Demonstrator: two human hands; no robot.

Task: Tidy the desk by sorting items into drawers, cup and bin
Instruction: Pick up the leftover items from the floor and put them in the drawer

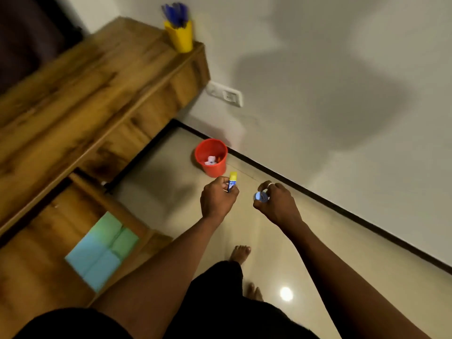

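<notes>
Here, in the head view, the person is standing beside the wooden counter [80, 99]; the left hand [217, 199] is holding a small blue stick with a yellow cap [232, 182], its fingers [223, 183] pinching the blue body so the cap is pointing up; the right hand [278, 204] is gripping a small round pale-blue thing [260, 196], its fingers curled round it, and what that thing is I cannot tell through the blur. Both hands are hanging over the floor [171, 187], just short of the red bin [212, 165], which is standing near the wall and is already holding some crumpled white paper [210, 160]; neither hand is over its mouth. An open drawer [80, 216] is jutting out at the lower left, with green and blue pads [102, 250] lying in it; a yellow cup [179, 36] of blue pens [175, 12] is sitting at the counter's far corner.

The step in hand is probably sorting these two items; doing it well means choosing a home for each first. Anything meant for the bin should be carried squarely above the rim before the fingers are loosened, since a drop from here would likely be landing on the floor; anything worth saving should be going to the drawer beside the pads, laid flat rather than tossed.
</notes>
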